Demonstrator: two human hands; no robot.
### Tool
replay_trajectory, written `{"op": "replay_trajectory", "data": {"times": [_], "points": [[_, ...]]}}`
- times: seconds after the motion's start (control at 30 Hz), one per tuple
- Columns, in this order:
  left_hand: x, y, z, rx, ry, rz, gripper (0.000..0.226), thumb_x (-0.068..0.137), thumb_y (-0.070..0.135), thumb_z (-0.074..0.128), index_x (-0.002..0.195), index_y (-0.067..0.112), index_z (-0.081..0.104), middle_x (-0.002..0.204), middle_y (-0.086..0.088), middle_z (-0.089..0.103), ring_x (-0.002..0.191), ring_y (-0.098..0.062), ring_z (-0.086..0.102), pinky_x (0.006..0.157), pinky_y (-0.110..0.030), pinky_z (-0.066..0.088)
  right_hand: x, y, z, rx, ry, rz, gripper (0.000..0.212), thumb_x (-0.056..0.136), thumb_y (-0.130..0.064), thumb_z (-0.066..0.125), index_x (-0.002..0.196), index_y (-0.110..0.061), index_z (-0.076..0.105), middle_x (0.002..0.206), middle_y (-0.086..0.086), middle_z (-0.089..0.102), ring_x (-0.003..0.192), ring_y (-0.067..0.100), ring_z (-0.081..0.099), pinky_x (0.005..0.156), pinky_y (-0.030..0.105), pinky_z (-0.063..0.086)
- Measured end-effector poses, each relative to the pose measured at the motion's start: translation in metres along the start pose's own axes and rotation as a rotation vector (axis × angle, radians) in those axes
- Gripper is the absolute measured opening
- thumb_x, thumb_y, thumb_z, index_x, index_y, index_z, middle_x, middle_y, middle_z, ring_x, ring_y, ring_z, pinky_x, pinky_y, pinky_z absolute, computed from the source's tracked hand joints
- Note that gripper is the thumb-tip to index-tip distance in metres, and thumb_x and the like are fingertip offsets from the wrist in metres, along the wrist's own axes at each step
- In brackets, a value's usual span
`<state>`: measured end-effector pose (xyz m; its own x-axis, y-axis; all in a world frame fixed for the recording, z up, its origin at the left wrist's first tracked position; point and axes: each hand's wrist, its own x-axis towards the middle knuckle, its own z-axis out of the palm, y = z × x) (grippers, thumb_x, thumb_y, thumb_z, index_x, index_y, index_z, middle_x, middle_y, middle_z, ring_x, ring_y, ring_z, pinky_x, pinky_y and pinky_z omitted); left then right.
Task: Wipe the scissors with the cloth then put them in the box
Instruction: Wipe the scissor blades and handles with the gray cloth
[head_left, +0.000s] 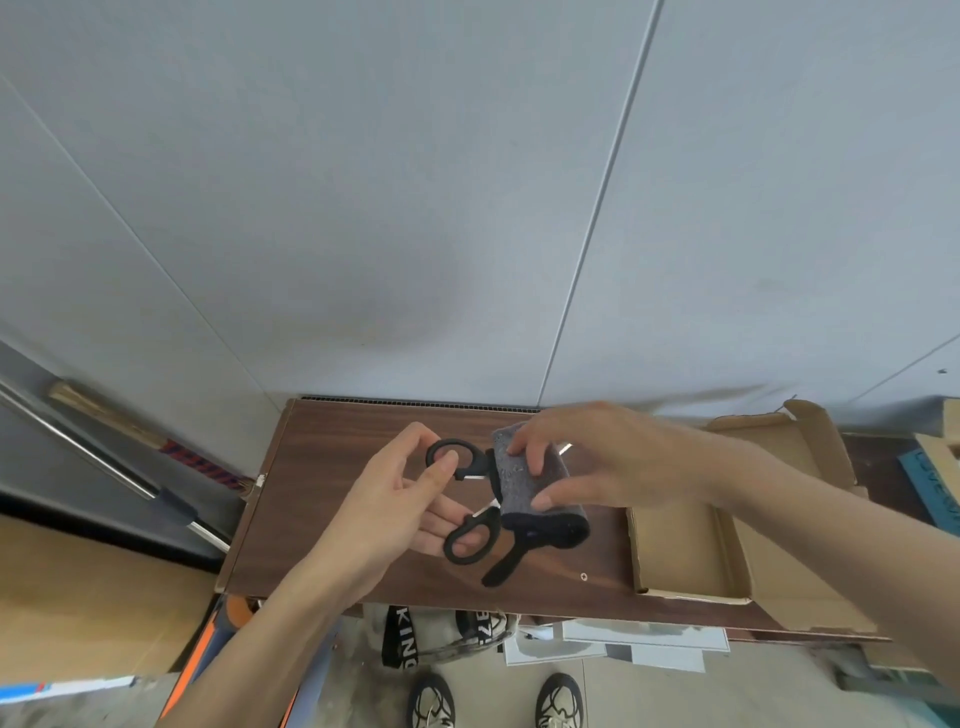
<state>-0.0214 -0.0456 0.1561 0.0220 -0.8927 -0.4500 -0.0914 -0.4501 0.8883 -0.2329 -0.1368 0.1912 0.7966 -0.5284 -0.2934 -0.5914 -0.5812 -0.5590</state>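
Note:
Black-handled scissors (470, 535) are held above the brown table, their two handle loops spread apart. My left hand (400, 499) grips the handles, with the thumb by the upper loop and fingers under the lower one. A grey cloth (524, 480) is folded around the blades, and my right hand (587, 462) pinches it from above. Only a small tip of blade shows past the cloth. An open cardboard box (685, 551) lies on the table just right of my hands.
The brown wooden table (332, 467) stands against a pale wall. A metal bar and a broom lean at the left. Bags, papers and my shoes show on the floor below the table's front edge. More cardboard and boxes sit at the far right.

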Motion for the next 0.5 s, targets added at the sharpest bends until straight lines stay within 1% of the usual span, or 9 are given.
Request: {"op": "replay_trajectory", "data": {"times": [0.03,0.07,0.1,0.17,0.23,0.3,0.4,0.5], "points": [[0.0,0.002,0.0,0.012,0.011,0.011,0.012,0.1,0.025,0.05,0.095,0.015,0.048,0.071,-0.027,0.073,0.067,-0.044,0.072,0.068,-0.053,0.06,0.001,-0.001,0.005,-0.032,0.05,-0.002,0.031,0.085,-0.04,0.07,0.109,-0.021,0.061,0.121,-0.011,0.062,0.105,0.01,0.056,0.094,0.029,0.042],[0.0,0.003,0.0,0.028,0.019,0.024,0.011,0.1,0.025,0.05,0.094,0.016,0.049,0.071,-0.026,0.074,0.068,-0.043,0.072,0.07,-0.055,0.06,0.002,-0.001,0.008,-0.05,0.083,0.01,0.038,0.085,-0.038,0.07,0.117,-0.021,0.059,0.121,-0.011,0.06,0.105,0.01,0.054,0.092,0.026,0.04],[0.0,0.004,0.0,0.044,0.025,0.038,0.01,0.1,0.025,0.051,0.094,0.016,0.05,0.071,-0.025,0.074,0.067,-0.042,0.073,0.07,-0.055,0.06,0.003,-0.002,0.009,-0.07,0.106,0.02,0.044,0.085,-0.037,0.07,0.124,-0.021,0.056,0.124,-0.009,0.059,0.109,0.011,0.053,0.092,0.023,0.039],[0.0,0.005,0.001,0.072,0.035,0.073,0.009,0.099,0.025,0.051,0.094,0.018,0.05,0.07,-0.022,0.075,0.066,-0.039,0.074,0.071,-0.054,0.06,0.008,-0.001,0.012,-0.154,0.162,0.006,0.05,0.084,-0.039,0.07,0.129,-0.018,0.057,0.132,-0.005,0.058,0.117,0.015,0.052,0.097,0.027,0.037],[-0.001,0.006,0.002,0.114,0.05,0.115,0.008,0.099,0.025,0.051,0.093,0.021,0.05,0.069,-0.018,0.075,0.066,-0.035,0.074,0.071,-0.052,0.061,0.012,0.0,0.016,-0.258,0.232,-0.036,0.045,0.084,-0.04,0.069,0.122,-0.017,0.064,0.126,0.0,0.063,0.116,0.021,0.054,0.098,0.035,0.04],[-0.001,0.006,0.002,0.188,0.07,0.178,0.009,0.099,0.027,0.051,0.091,0.025,0.05,0.068,-0.012,0.076,0.065,-0.025,0.075,0.071,-0.048,0.061,0.015,0.002,0.02,-0.298,0.252,-0.037,0.037,0.083,-0.038,0.069,0.112,-0.016,0.069,0.112,0.002,0.069,0.107,0.025,0.058,0.093,0.039,0.043],[0.0,0.001,-0.002,0.374,0.08,0.276,0.01,0.099,0.03,0.05,0.09,0.033,0.049,0.067,0.0,0.077,0.066,-0.007,0.074,0.076,-0.039,0.06,0.018,0.005,0.022,-0.315,0.22,-0.04,0.031,0.082,-0.04,0.067,0.103,-0.018,0.072,0.098,0.0,0.072,0.098,0.025,0.06,0.091,0.04,0.043],[-0.002,-0.001,-0.003,0.391,0.088,0.338,0.01,0.099,0.029,0.051,0.091,0.036,0.049,0.067,0.009,0.076,0.066,0.0,0.072,0.075,-0.03,0.059,0.017,0.007,0.019,-0.259,0.205,-0.074,0.029,0.083,-0.038,0.067,0.102,-0.017,0.073,0.096,0.001,0.073,0.094,0.024,0.06,0.091,0.04,0.043]]}}
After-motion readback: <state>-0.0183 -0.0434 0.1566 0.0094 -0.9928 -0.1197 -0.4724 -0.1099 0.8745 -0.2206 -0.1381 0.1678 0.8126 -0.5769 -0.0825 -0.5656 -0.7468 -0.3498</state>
